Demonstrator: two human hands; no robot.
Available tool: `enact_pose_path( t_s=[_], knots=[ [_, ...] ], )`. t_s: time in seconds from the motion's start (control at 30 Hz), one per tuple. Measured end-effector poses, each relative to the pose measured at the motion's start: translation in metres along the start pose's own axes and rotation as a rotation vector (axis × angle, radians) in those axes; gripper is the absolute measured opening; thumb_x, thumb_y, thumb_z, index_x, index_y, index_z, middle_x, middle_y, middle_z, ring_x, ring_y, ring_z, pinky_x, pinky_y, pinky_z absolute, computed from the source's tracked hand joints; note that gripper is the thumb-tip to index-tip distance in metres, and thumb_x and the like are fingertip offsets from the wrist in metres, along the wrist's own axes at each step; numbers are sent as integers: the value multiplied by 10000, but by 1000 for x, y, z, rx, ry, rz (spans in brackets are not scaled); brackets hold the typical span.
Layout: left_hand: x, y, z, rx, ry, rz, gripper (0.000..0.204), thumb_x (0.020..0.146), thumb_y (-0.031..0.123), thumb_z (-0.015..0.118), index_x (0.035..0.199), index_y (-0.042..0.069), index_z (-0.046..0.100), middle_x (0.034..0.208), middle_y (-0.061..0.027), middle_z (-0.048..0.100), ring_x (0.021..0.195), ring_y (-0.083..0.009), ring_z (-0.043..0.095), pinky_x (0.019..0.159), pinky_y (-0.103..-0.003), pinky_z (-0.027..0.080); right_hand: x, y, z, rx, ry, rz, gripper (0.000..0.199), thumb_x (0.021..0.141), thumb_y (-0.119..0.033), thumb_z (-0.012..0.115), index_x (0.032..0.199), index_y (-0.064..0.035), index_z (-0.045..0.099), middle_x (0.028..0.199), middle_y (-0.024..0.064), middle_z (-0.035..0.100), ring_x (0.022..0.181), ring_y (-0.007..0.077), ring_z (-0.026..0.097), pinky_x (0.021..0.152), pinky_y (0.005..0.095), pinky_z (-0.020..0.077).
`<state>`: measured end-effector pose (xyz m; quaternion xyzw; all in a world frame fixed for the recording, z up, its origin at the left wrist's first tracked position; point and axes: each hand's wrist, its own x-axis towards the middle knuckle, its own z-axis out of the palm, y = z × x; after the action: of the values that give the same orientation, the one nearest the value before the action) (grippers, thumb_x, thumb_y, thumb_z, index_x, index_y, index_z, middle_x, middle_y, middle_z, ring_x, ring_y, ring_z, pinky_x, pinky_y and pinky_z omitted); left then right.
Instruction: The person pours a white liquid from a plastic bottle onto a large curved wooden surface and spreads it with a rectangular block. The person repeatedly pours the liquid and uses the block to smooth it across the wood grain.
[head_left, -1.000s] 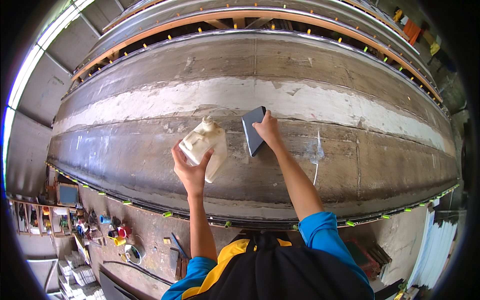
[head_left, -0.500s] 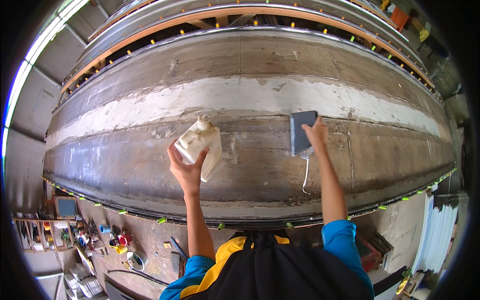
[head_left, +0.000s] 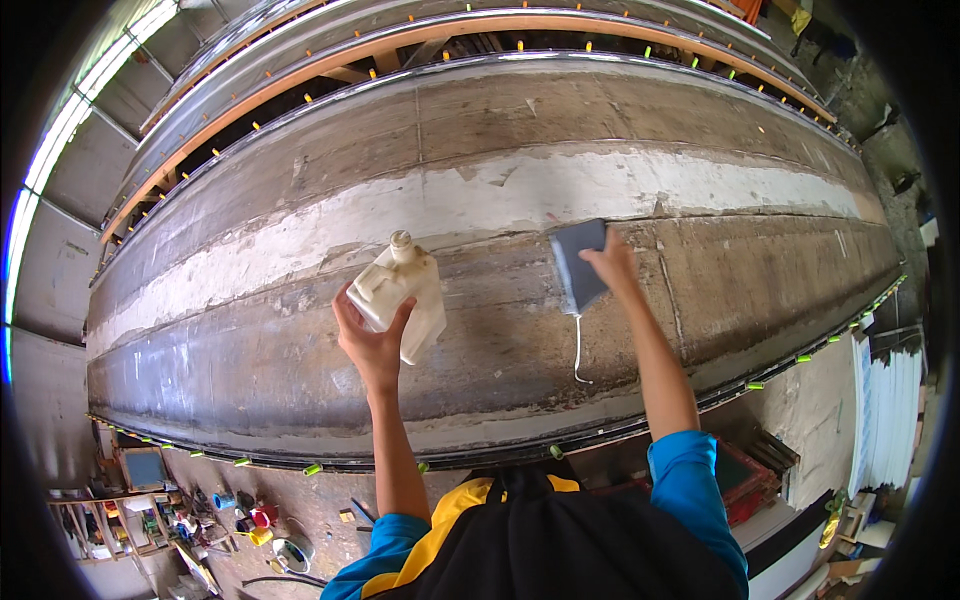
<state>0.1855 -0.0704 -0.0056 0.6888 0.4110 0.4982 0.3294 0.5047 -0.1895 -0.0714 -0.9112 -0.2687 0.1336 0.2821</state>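
Note:
My left hand [head_left: 372,335] is closed round the lower side of a whitish plastic jug [head_left: 425,300], thumb on its near face, with the jug's neck pointing away from me. In my right hand [head_left: 614,262] is a flat dark grey block [head_left: 583,258], its thumb across the face and its fingers hidden behind. A pale edge runs down the block's left side. From its lower end hangs a white cord [head_left: 578,352]. Both are over a long, curved, worn brown surface [head_left: 500,350] like an upturned hull; whether the block touches it I cannot tell.
A broad white strip [head_left: 480,195] runs lengthwise along the surface. Green clips [head_left: 314,469] line its near edge, orange ones [head_left: 308,98] its far edge. Behind stands another long timber-edged piece [head_left: 450,30]. Pots and tools [head_left: 262,517] lie at lower left, stacked white sheets [head_left: 890,420] at right.
The view has turned, so the surface slants more in the picture. The block has shifted left in view and tilted, its cord with it. The jug stays gripped at nearly the same place in view.

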Motion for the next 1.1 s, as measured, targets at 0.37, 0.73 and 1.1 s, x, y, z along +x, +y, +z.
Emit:
enact_pose_path(
  t_s=[0.37, 0.73, 1.1],
  knots=[
    [-31, 30, 28, 44, 41, 20, 656, 633, 126, 808, 1146, -19, 426, 1012, -169, 579, 936, -230, 578, 828, -342, 475, 47, 64, -13, 67, 7, -113, 662, 670, -197, 686, 1219, 47, 410, 992, 278, 595, 938, 380, 591, 807, 406, 474],
    [-99, 77, 64, 101, 210, -26, 658, 620, 104, 816, 1137, -28, 431, 1006, -170, 584, 932, -218, 578, 830, -324, 467, 50, 62, -83, -329, 3, -337, 407, 796, -41, 564, 1191, -52, 464, 693, 117, 622, 557, 209, 599, 482, 328, 480],
    [-131, 104, 80, 114, 235, 3, 673, 624, 121, 819, 1145, -37, 424, 1017, -169, 579, 929, -214, 574, 825, -325, 467, -19, 141, -75, -289, 30, -1093, 300, 788, 23, 519, 1073, -71, 525, 719, 131, 620, 628, 257, 620, 593, 365, 510]
  ],
)
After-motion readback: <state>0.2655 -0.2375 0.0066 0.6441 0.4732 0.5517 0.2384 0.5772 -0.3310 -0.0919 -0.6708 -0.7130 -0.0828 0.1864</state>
